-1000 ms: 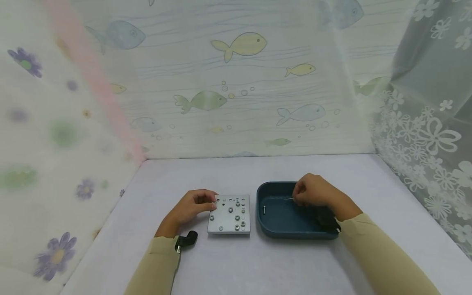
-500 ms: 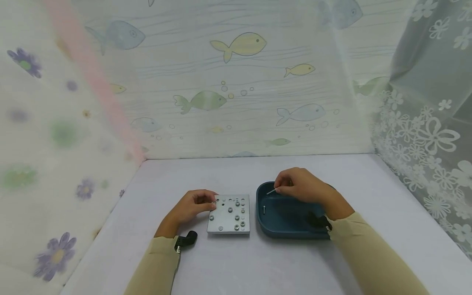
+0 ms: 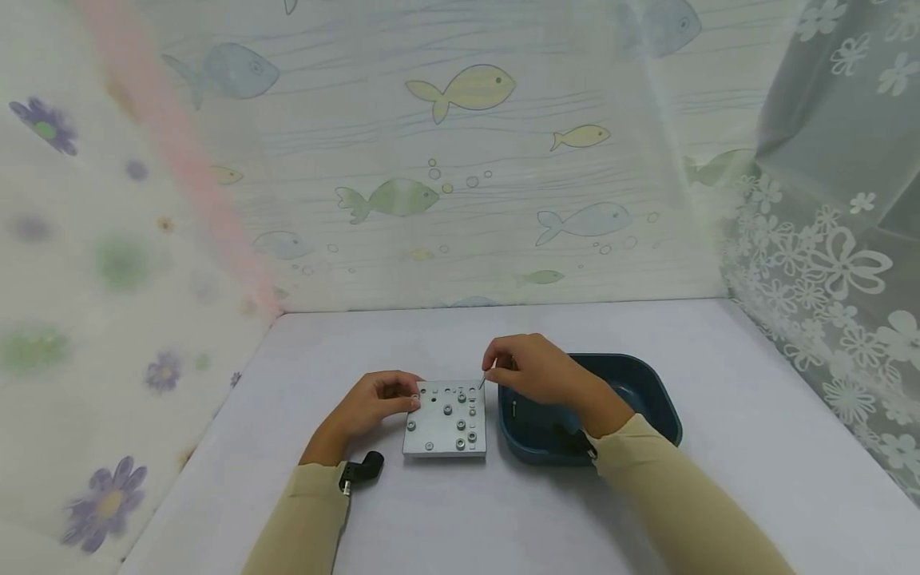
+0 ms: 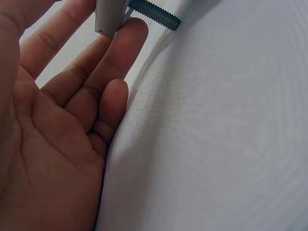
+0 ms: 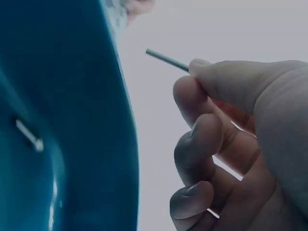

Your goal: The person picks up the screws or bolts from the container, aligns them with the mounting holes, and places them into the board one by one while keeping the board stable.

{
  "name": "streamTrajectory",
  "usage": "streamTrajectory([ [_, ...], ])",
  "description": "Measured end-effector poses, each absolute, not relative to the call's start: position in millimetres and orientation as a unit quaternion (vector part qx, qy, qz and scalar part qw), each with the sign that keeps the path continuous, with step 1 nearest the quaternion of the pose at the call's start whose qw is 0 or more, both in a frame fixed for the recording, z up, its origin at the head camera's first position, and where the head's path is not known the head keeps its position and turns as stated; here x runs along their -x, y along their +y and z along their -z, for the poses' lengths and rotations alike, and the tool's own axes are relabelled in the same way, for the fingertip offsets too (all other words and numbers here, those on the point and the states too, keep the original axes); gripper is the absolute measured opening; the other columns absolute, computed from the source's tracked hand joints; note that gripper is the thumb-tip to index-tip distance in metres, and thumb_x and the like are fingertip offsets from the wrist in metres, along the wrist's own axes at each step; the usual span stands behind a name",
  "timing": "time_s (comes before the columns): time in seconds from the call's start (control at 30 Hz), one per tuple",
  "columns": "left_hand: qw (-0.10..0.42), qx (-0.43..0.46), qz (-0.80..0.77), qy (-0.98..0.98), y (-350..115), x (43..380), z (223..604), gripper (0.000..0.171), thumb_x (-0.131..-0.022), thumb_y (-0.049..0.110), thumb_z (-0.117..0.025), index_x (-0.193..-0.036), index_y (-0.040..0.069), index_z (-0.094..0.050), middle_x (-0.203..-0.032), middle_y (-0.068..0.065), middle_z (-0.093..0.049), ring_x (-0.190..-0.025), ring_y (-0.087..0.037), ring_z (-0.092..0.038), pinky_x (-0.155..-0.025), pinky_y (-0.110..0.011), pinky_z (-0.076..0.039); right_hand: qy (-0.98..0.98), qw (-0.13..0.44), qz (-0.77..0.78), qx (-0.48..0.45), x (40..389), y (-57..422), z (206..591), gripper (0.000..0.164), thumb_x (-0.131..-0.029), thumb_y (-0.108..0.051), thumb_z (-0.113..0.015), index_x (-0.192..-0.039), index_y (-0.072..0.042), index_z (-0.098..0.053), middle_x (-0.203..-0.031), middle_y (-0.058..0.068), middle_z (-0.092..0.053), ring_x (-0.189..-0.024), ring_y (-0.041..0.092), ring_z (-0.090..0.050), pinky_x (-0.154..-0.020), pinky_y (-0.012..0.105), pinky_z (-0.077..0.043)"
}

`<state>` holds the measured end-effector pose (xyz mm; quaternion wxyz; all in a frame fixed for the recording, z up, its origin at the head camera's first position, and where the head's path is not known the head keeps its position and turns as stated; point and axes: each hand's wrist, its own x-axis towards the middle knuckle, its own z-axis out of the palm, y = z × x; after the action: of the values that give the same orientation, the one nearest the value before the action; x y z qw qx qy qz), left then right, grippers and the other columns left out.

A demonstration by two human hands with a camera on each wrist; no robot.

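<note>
My left hand (image 3: pixel 374 405) grips the upper left corner of a square silver metal plate (image 3: pixel 432 435), thumb on its top face. Several screw heads and small holes dot that face. In the left wrist view, a threaded screw (image 4: pixel 156 14) sticks out from the plate's underside beside my fingers. My right hand (image 3: pixel 535 371) pinches a thin, plain metal pin (image 5: pixel 166 59) between thumb and forefinger. In the head view, the pin points down over the plate's upper right corner.
Right of the plate stands a dark blue tray (image 3: pixel 650 391), partly under my right forearm. A small screw (image 5: pixel 30 135) lies inside it. Both rest on a white-covered table (image 3: pixel 446 519). Fish-patterned curtains (image 3: pixel 402 263) close off the back.
My right hand has carried the pin left, from over the tray to the plate's upper right corner. My left hand keeps its hold on the plate.
</note>
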<state>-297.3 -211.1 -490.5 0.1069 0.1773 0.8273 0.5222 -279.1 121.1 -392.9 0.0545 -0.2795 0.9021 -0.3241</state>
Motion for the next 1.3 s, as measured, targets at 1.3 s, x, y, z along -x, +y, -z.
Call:
streamTrajectory([
  [1.3, 0.115, -0.192, -0.529, 0.819, -212.6, 296.1, 487.1, 0.014, -0.093, 0.024, -0.078, -0.104, 0.015, -0.073, -0.129, -0.002, -0.070, -0.110, -0.024, -0.066, -0.095, -0.030, -0.053, 0.912, 0.054, 0.268, 0.307, 291.1, 39.0, 412.6, 0.005, -0.098, -0.029, -0.073, -0.093, -0.028, -0.071, -0.090, -0.015, -0.064, -0.083, 0.008, -0.059, -0.073, 0.027, -0.052],
])
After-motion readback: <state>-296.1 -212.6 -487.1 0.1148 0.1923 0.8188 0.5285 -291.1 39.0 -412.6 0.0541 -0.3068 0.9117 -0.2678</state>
